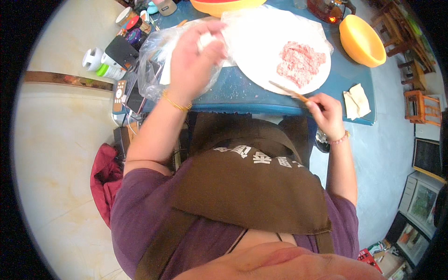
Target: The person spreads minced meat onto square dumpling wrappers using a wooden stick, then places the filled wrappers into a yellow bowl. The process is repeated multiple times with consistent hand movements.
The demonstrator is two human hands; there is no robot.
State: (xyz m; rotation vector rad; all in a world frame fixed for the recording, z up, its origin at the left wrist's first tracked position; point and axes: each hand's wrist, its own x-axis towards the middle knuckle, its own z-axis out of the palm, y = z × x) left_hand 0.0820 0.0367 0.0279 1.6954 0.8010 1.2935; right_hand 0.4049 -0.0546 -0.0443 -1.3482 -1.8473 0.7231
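Note:
My left hand (192,61), blurred, is raised over the left part of the table with its fingers curled around a small white piece (205,40). The piece looks like dough, though the blur hides its exact form. My right hand (325,113) grips the brown handle of a thin, flat filling spatula (285,88). Its blade reaches over the near rim of a large white round plate (253,49). A mound of pink minced meat (301,63) lies on the plate's right side. Beneath my left hand spreads a clear plastic bag (148,77) with white sheets in it.
A yellow bowl (362,42) and a folded tissue (357,101) are at the right of the blue table (245,99). Another yellow-orange basin (227,7) and a glass kettle (325,10) stand at the back. Jars (138,23), a phone (135,96) and a remote control (119,94) crowd the left.

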